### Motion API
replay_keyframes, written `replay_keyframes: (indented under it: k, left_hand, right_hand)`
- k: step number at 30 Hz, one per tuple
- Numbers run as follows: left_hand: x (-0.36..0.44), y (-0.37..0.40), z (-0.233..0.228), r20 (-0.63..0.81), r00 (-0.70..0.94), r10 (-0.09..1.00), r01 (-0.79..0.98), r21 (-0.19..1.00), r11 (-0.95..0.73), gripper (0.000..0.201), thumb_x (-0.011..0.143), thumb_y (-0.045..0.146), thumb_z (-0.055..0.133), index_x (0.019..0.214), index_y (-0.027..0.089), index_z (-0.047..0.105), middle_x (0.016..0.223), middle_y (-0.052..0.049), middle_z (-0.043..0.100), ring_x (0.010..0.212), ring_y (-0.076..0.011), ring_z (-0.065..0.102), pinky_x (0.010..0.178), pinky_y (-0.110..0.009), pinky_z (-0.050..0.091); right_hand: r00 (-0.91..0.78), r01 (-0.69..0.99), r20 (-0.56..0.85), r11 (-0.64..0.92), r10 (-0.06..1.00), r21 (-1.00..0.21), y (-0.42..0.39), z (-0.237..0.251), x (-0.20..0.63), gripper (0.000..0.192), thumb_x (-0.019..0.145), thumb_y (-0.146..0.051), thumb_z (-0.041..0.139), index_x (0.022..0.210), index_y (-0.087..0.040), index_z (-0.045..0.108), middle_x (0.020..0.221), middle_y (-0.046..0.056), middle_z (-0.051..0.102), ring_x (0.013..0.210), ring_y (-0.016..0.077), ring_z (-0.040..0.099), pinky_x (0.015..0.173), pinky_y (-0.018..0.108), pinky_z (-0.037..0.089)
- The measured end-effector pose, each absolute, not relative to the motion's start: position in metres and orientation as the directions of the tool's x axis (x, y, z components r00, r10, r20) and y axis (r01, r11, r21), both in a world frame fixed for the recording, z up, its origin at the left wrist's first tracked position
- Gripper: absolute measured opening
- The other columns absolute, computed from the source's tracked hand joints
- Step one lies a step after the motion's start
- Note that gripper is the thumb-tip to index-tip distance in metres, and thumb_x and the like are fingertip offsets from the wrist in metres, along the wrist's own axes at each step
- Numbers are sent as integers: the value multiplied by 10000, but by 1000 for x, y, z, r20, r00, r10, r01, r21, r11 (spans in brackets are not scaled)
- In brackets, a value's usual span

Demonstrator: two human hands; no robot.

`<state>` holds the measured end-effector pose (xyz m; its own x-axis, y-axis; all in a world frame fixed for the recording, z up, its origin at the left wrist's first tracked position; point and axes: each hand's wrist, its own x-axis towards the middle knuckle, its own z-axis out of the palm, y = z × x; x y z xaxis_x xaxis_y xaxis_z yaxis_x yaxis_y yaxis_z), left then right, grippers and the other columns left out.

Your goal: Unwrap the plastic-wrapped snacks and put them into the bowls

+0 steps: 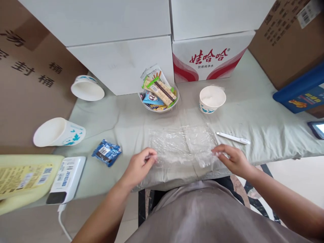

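A crinkled sheet of clear plastic film (177, 143) lies spread on the cloth in front of me. My left hand (141, 165) pinches its near left corner between thumb and fingers. At the near right corner, my right hand (231, 158) grips the film in the same way. Just beyond my right hand rests a white utility knife (233, 137). Left of my left hand lies a small blue packet (106, 152). A paper bowl with blue leaf print (212, 99) stands upright behind the film, some clear plastic at its rim.
A clear bowl of wrapped snacks (159, 98) stands at the back. Two paper cups (60, 132) lie tipped at left, near a white power bank (67, 180) with a cable and a yellow jug (27, 179). White boxes (212, 57) wall the rear; a phone (317, 130) sits far right.
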<state>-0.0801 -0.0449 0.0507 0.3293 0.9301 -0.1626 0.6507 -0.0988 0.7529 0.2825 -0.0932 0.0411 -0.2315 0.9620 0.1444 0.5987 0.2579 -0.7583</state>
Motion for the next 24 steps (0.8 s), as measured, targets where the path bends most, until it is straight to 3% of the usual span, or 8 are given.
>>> replay_keyframes:
  k: [3, 8, 12, 18, 22, 24]
  left_hand:
    - [-67, -19, 44, -96, 98, 991, 770, 637, -15, 169, 871, 338, 512, 870, 204, 615, 673, 16, 664, 617, -143, 633, 636, -251, 489]
    - [-48, 1, 24, -39, -23, 999, 932, 360, 35, 210, 851, 302, 567, 1025, 210, 639, 816, -34, 717, 759, -199, 674, 694, -288, 473]
    - [-48, 0, 11, 43, -58, 997, 919, 393, 36, 279, 850, 317, 590, 1101, 199, 609, 775, -17, 702, 743, -193, 679, 700, -278, 477]
    - [-54, 5, 12, 299, -166, 940, 858, 514, -12, 265, 882, 380, 563, 1072, 196, 569, 782, -2, 667, 704, -154, 655, 728, -266, 493]
    - [-52, 6, 21, 252, -82, 964, 902, 430, -36, 364, 866, 367, 590, 1175, 182, 537, 911, -59, 654, 802, -206, 653, 765, -340, 517]
    - [-48, 1, 29, 359, -42, 932, 934, 345, -91, 390, 865, 350, 591, 1199, 157, 538, 1038, -128, 622, 969, -267, 626, 853, -416, 506]
  right_hand:
    - [-18, 654, 29, 34, 999, -755, -59, 31, 267, 279, 938, -381, 472, 1105, -197, 600, 740, 22, 696, 628, 173, 663, 593, 289, 530]
    - [29, 881, 121, 31, 992, -472, -29, 5, 246, 428, 920, -411, 466, 1245, -146, 557, 819, 70, 705, 734, 239, 672, 629, 331, 488]
    - [29, 925, 193, 47, 981, -377, -32, -7, 244, 453, 950, -436, 417, 1254, -133, 562, 831, 82, 707, 741, 243, 675, 607, 322, 470]
    - [-21, 950, 189, 78, 982, -302, -32, -10, 243, 388, 963, -353, 382, 1223, -157, 593, 920, 93, 719, 804, 232, 680, 619, 312, 464]
    - [-23, 952, 183, 77, 983, -295, -31, -9, 243, 394, 954, -347, 387, 1229, -153, 593, 957, 99, 715, 792, 227, 672, 613, 312, 463]
    - [-26, 951, 187, 82, 982, -297, -32, -9, 243, 395, 955, -349, 382, 1222, -152, 597, 967, 105, 714, 792, 225, 668, 611, 308, 463]
